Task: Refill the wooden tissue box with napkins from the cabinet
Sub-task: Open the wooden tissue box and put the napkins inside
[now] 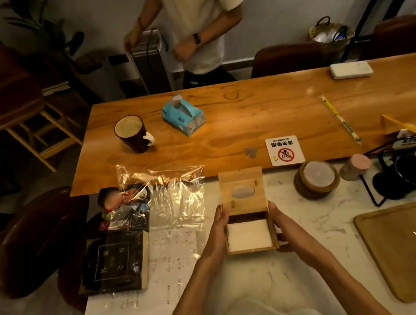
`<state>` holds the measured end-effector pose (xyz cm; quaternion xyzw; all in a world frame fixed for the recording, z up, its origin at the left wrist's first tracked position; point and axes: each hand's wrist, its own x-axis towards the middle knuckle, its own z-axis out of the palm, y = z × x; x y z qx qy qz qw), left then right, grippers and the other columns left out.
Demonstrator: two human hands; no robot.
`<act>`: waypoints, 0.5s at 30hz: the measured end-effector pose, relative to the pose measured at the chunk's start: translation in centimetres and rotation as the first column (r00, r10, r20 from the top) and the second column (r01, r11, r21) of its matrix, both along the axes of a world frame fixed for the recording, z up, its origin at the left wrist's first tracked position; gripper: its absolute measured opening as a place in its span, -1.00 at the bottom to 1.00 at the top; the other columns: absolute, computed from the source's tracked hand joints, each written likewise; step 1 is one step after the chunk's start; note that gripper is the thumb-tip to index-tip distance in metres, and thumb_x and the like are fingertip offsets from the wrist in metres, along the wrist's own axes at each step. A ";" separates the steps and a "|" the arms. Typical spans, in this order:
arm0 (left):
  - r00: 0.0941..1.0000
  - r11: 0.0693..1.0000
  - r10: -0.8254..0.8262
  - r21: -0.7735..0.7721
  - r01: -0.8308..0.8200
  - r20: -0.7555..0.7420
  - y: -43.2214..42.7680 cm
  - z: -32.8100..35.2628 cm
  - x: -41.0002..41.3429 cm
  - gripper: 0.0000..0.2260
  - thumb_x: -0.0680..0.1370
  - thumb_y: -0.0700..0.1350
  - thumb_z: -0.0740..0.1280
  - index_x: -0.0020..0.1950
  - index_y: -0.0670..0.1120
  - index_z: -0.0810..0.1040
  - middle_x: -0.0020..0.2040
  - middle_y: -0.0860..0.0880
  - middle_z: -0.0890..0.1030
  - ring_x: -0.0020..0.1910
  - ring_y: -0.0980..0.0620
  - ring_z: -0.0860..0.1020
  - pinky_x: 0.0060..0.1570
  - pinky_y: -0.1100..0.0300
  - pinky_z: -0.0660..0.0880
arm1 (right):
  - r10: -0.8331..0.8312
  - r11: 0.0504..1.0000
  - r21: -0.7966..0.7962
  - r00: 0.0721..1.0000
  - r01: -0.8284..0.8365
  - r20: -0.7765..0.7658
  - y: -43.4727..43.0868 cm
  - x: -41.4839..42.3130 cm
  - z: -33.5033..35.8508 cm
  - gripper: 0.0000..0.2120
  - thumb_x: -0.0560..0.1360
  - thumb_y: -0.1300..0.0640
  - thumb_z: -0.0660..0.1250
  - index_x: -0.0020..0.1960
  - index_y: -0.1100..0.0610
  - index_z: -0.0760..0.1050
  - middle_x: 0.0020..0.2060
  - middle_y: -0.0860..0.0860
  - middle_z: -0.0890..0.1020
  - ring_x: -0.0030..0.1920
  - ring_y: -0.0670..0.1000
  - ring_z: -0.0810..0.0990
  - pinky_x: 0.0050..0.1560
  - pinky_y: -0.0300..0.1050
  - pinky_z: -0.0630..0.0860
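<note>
Pressing with the left hand (217, 232), fingers straight and gripping nothing, flat along the left wall of the wooden tissue box (252, 250). Sitting between both palms near the far edge of the marble counter (310, 222), roughly square, lid (240, 179) tipped back, napkins (248, 235) inside. Mirroring with the right hand (279, 223), equally near, likewise flat and uncurled on the right wall.

left grip (219, 234) and right grip (279, 223) reach forward side by side, palms facing each other, fingers straight, pointing away from the body.
</note>
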<state>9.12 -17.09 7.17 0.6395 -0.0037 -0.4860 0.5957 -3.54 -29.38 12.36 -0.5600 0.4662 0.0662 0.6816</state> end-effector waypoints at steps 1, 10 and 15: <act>1.000 1.000 0.000 -0.010 0.000 0.008 -0.9 -0.2 0.4 -0.23 0.47 0.38 0.24 0.58 0.06 0.15 0.55 0.00 0.28 0.48 -0.01 0.32 0.47 -0.10 0.27 | 0.002 1.000 -0.004 1.000 -0.002 -0.006 -0.9 0.4 0.0 -0.48 0.53 -0.38 -0.09 0.38 -0.20 0.27 0.15 -0.06 0.47 0.08 0.01 0.48 0.02 -0.01 0.43; 0.995 0.995 -0.095 0.033 0.095 -0.007 -3.1 -4.2 1.6 -0.17 0.37 0.50 0.25 0.53 0.13 0.22 0.55 0.00 0.29 0.49 -0.02 0.31 0.49 -0.14 0.22 | 0.028 0.999 0.030 0.999 -0.027 -0.043 -3.7 0.6 -1.5 -0.45 0.50 -0.42 -0.09 0.39 -0.22 0.24 0.29 0.00 0.46 0.20 0.08 0.51 0.18 0.11 0.44; 0.997 0.997 -0.076 -0.021 0.076 -0.003 -4.8 3.2 2.5 -0.58 0.68 0.14 0.00 0.51 0.06 0.28 0.42 0.00 0.45 0.36 0.01 0.48 0.24 0.06 0.49 | 0.008 0.998 0.056 1.000 -0.007 -0.020 -6.2 1.7 -1.4 -0.31 0.49 -0.45 -0.12 0.55 -0.20 0.03 0.55 0.04 0.20 0.49 0.25 0.24 0.35 0.35 0.28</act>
